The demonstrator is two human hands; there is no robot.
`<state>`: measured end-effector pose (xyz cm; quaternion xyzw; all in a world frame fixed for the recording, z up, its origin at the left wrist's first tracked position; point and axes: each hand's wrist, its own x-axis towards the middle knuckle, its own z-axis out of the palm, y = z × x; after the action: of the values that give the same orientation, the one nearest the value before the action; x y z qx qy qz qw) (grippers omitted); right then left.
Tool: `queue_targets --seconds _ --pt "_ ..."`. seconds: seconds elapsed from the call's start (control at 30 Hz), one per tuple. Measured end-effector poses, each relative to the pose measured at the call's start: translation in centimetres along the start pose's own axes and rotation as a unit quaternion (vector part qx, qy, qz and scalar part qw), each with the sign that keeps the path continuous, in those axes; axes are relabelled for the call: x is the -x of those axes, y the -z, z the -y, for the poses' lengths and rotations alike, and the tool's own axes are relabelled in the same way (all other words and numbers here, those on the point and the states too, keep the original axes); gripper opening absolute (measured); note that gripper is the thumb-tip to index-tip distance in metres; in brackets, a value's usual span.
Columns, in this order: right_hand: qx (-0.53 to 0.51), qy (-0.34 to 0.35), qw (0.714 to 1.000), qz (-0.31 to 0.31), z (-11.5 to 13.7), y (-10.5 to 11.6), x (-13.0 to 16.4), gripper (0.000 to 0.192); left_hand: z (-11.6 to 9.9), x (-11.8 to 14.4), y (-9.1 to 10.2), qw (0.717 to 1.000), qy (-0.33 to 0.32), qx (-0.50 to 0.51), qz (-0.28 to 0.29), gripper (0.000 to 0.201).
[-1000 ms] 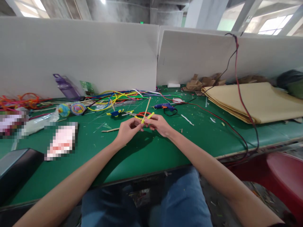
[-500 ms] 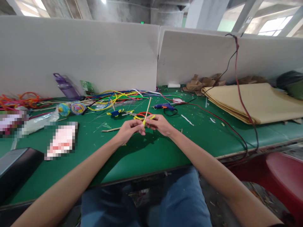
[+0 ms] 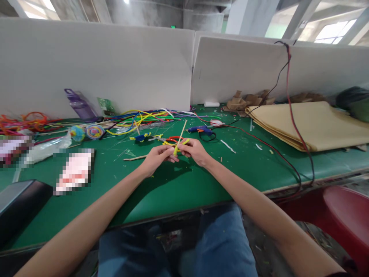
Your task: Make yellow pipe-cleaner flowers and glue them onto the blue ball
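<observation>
Above the green table, my two hands meet at a thin wooden stick (image 3: 182, 130) that leans up to the right. A fuzzy yellow pipe cleaner (image 3: 185, 141) is bent around its lower end. My left hand (image 3: 158, 157) is closed, pinching the stick's wrapped lower end. The fingers of my right hand (image 3: 196, 151) are closed on the pipe cleaner, and part of it sticks out above them. Just behind the hands lie scissors with orange handles (image 3: 173, 139) and a blue-and-yellow piece on a stick (image 3: 141, 137). Another stick (image 3: 135, 158) lies left of my left hand.
A blue glue gun (image 3: 201, 130) rests behind my right hand. Colourful pipe cleaners (image 3: 144, 117) and a purple bottle (image 3: 81, 105) are at the back left. Brown paper sheets (image 3: 305, 125) lie right, with a red-and-black cable (image 3: 294, 115) hanging before them. A black box (image 3: 25, 207) stands front left.
The stick's upper end has shifted slightly right and down. My left fingers have moved a little around the yellow wrapping; my right hand stays nearly in place.
</observation>
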<state>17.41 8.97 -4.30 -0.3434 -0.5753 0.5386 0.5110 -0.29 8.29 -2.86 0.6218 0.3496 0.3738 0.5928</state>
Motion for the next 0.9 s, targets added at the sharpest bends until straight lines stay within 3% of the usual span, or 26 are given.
queue_targets --seconds 0.1,0.23,0.57,0.9 --pt "0.015 -0.001 1.0 -0.004 -0.01 -0.2 0.01 0.026 -0.06 -0.01 -0.03 0.995 -0.031 -0.095 -0.021 0.026" --pt "0.014 -0.001 1.0 0.021 -0.03 -0.23 0.07 0.026 -0.08 0.08 0.18 0.99 -0.048 -0.132 0.016 0.025" --pt "-0.023 -0.015 0.995 0.095 -0.01 0.05 0.24 0.023 -0.26 0.4 0.45 0.989 -0.034 -0.068 0.127 0.019" --pt "-0.055 -0.045 0.989 0.132 0.78 -0.09 0.64 0.02 -0.54 0.68 0.33 0.983 0.007 -0.009 0.182 0.02"
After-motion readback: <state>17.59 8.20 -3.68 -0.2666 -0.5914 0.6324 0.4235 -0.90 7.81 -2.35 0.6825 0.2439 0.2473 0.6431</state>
